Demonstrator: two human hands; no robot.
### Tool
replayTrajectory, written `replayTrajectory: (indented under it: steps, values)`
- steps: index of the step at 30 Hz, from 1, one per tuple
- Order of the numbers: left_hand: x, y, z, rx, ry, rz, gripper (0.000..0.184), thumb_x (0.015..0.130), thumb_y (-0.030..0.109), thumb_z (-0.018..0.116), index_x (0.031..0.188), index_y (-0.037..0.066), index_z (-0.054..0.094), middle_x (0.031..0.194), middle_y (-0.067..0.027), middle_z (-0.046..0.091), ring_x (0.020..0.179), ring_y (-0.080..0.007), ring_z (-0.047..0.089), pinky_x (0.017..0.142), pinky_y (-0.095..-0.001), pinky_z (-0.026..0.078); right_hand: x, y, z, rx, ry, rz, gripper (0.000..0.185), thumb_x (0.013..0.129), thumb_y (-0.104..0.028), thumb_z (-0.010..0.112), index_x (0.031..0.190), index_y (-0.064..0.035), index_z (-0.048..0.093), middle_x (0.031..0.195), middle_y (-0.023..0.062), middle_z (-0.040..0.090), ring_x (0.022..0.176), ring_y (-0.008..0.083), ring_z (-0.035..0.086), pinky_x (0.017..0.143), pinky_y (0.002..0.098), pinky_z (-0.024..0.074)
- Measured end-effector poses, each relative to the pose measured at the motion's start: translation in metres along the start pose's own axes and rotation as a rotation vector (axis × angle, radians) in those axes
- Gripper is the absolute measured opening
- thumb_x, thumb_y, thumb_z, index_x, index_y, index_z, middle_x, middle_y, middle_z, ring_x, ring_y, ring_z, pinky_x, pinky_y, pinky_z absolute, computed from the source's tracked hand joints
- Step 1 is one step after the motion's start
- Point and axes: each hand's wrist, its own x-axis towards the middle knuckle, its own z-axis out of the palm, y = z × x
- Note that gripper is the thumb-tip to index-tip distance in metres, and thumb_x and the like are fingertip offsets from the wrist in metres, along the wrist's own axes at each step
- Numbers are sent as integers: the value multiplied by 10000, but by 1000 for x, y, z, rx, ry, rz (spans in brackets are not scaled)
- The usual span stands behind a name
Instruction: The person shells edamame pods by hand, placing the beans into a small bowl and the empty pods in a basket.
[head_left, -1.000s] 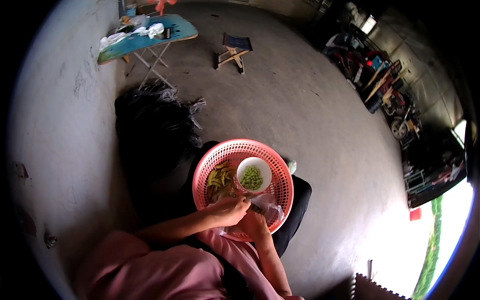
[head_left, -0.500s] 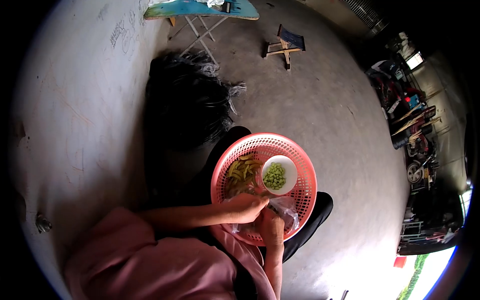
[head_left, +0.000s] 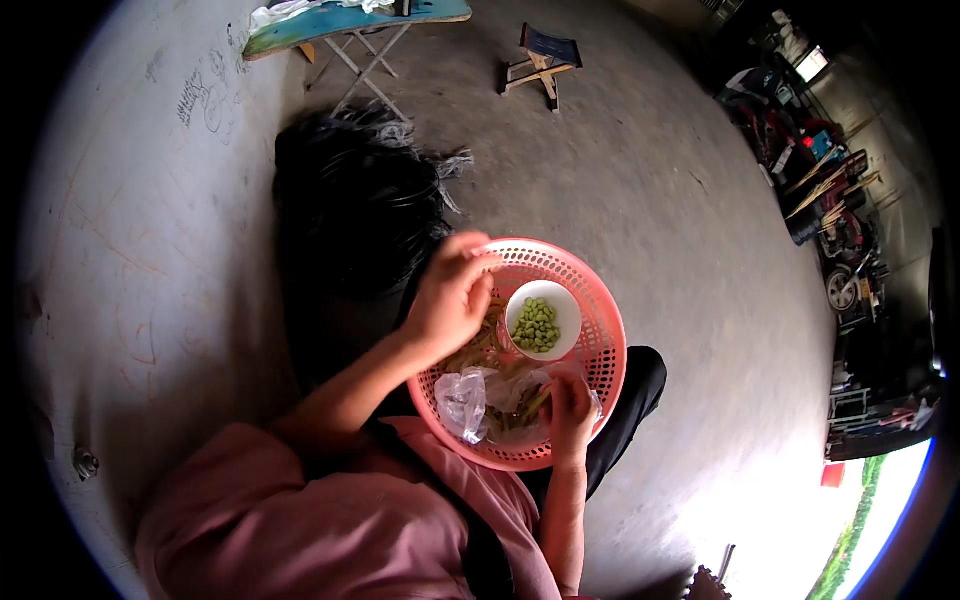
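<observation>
A pink perforated plastic basket (head_left: 612,330) rests on my lap. In it, a white bowl (head_left: 571,307) holds shelled green beans (head_left: 536,327). My left hand (head_left: 452,297) is raised over the basket's left side, slightly blurred, its thumb apart from the bent fingers and nothing visible between them. Below it, yellow-green pods (head_left: 484,343) lie partly hidden. At the near side sits a crumpled clear plastic bag (head_left: 462,402) with pods in it. My right hand (head_left: 571,412) is at the bag's right, fingers closed on a bean pod (head_left: 538,402).
A heap of black strands (head_left: 360,200) lies on the floor by the wall (head_left: 150,250). Farther off are a folding table (head_left: 420,12) and a small folding stool (head_left: 545,58). A motorbike (head_left: 842,285) and clutter line the right side.
My hands were together over the bag; now they are apart. The left has moved up and left over the pods, while the right has shifted slightly right. The bag is more exposed.
</observation>
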Motion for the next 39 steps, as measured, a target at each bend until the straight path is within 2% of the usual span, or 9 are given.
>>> replayTrajectory:
  steps: [3, 6, 10, 14, 17, 19, 24, 28, 39]
  values:
    - [43, -9, -39, 687, 319, 66, 597, 752, -21, 653, 1313, 16, 456, 1408, -190, 384, 1301, -376, 371, 1045, -462, 309, 2, -4, -1, -27, -28, 36, 98, 934, -67, 544, 928, -31, 635, 676, -2, 564, 473, 53, 482, 430, 211, 353]
    - [41, 9, -28, 539, 187, 82, 696, 748, 9, 678, 1380, 23, 388, 1444, -186, 341, 1328, -371, 335, 1064, -452, 285, 5, -8, 0, 40, -20, 73, 103, 934, -78, 547, 923, -29, 638, 658, -5, 560, 473, 55, 489, 427, 214, 362]
    - [48, -29, 2, 167, 108, -200, 125, 817, 76, 681, 925, 47, 622, 536, -53, 591, 467, -224, 589, 452, -339, 461, 2, -7, -2, 74, -42, 63, 110, 936, -80, 543, 922, -27, 639, 666, 2, 571, 480, 57, 507, 430, 214, 374]
    - [60, -46, -16, 960, -56, 27, 800, 765, -104, 551, 1460, 216, 316, 1330, -202, 453, 1255, -294, 451, 1026, -396, 353, 6, -6, -1, 44, -55, 58, 105, 940, -75, 537, 941, -27, 630, 675, 4, 576, 482, 57, 511, 431, 211, 380]
    - [63, -21, -20, 58, -32, 9, 695, 786, -67, 605, 1412, 126, 375, 1335, -193, 468, 1253, -294, 462, 1029, -435, 380, 5, -10, 2, 70, -51, 49, 102, 942, -68, 531, 953, -22, 622, 692, 7, 583, 486, 58, 512, 431, 211, 385]
    - [58, -25, -17, -909, -302, -705, 259, 915, 55, 580, 1165, 6, 532, 896, -80, 665, 832, -138, 656, 768, -268, 530, 5, -11, 1, 134, -44, 37, 109, 949, -73, 524, 961, -21, 619, 731, 14, 592, 495, 61, 514, 438, 207, 395]
    - [-18, 28, 35, -497, -738, -161, 319, 891, 118, 641, 1188, 20, 577, 974, -89, 644, 812, -115, 628, 702, -255, 517, 17, -15, -2, 261, 48, -23, 151, 969, -128, 523, 983, -9, 616, 809, 27, 612, 531, 70, 520, 465, 200, 423]
    - [-37, 39, 45, -578, -950, -462, 146, 931, 131, 578, 981, 1, 620, 769, -42, 633, 640, -113, 610, 607, -264, 501, 30, -46, 10, 120, -2, 0, 162, 957, -140, 557, 1029, -7, 616, 809, 23, 619, 579, 55, 544, 493, 207, 439]
    - [-76, 23, 55, -439, -629, -428, 186, 820, -26, 566, 1002, -27, 602, 763, -120, 671, 678, -193, 672, 594, -311, 518, 19, -5, 29, -263, -101, -152, 253, 831, -232, 720, 1023, -69, 692, 976, 109, 651, 803, 205, 663, 698, 305, 530]
